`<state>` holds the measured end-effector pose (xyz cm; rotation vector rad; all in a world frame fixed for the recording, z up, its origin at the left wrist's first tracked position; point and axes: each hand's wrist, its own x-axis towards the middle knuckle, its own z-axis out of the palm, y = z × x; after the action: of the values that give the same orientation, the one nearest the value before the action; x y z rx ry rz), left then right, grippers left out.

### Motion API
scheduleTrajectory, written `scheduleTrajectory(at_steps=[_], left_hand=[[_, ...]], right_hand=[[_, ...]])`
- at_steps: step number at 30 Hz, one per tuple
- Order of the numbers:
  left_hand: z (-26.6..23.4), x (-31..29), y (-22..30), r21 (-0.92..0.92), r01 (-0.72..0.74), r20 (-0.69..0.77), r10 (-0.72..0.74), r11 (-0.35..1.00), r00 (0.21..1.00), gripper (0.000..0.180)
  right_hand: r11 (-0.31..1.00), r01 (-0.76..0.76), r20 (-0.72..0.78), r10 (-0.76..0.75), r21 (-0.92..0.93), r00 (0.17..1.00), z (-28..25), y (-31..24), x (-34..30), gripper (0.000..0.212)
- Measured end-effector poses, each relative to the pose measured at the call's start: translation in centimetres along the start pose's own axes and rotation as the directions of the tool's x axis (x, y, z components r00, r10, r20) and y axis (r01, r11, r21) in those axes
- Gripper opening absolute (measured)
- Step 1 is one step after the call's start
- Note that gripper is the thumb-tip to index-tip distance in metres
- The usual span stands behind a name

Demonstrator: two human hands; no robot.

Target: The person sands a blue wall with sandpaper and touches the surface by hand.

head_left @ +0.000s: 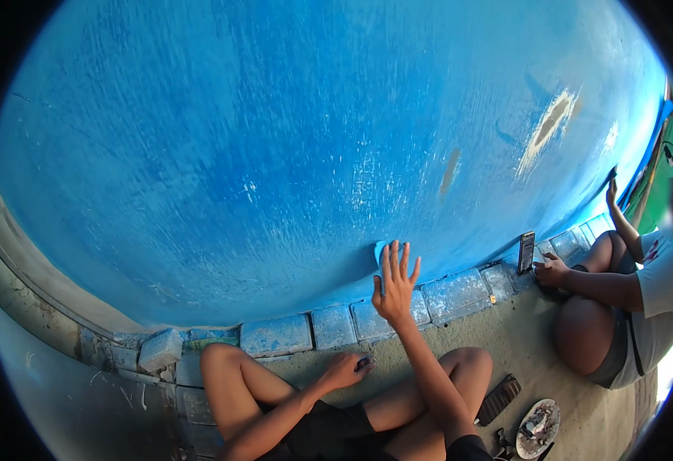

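Note:
My right hand (395, 288) is raised to the blue painted wall (298, 154), its fingers stretched and spread. A light blue flap (380, 253), thin like a sheet or pad, shows beside the index finger, between the hand and the wall; most of it is hidden, and its kind cannot be told. My left hand (342, 372) rests low between my bent knees, its fingers closed around a small dark object (363, 363) too covered to name. Scuffs and pale patches mark the wall, including a bare grey patch (549, 127) at upper right.
Paving blocks (459, 296) line the wall's foot; a loose block (161, 350) sits at left. A seated person (659, 284) at right holds one hand to the wall, beside an upright phone (526, 253). Near my right knee are a dark ribbed object (499, 399) and an oval dish (555, 422).

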<state>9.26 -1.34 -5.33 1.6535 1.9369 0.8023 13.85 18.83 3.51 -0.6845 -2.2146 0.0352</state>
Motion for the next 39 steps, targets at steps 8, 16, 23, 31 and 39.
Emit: scheduleTrajectory(at_steps=[8,16,23,31,39], left_hand=[[0.3,0.0,-0.7,-0.106,0.011,0.027,-0.009,0.994,1.000,0.028],[0.9,0.0,-1.3,-0.070,-0.002,-0.024,0.000,0.998,1.000,0.028],[0.4,0.1,-0.6,-0.087,-0.020,-0.002,0.020,0.996,1.000,0.027],[-0.2,0.1,-0.7,-0.033,0.011,0.013,-0.011,0.999,1.000,0.025],[0.2,0.3,-0.4,-0.055,-0.001,0.010,0.001,0.999,1.000,0.026]], right_hand=[[0.892,-0.448,-0.293,0.447,0.069,0.845,-1.6,9.3,0.2,0.057],[0.885,-0.300,-0.427,0.440,0.355,0.790,-2.1,8.0,1.6,0.051],[0.826,-0.261,-0.487,0.517,0.499,0.704,-6.1,8.3,2.9,0.054],[0.836,-0.278,-0.518,0.519,0.474,0.680,-7.2,9.8,3.0,0.060],[0.901,-0.191,-0.253,0.304,0.389,0.919,-2.3,2.5,3.6,0.058]])
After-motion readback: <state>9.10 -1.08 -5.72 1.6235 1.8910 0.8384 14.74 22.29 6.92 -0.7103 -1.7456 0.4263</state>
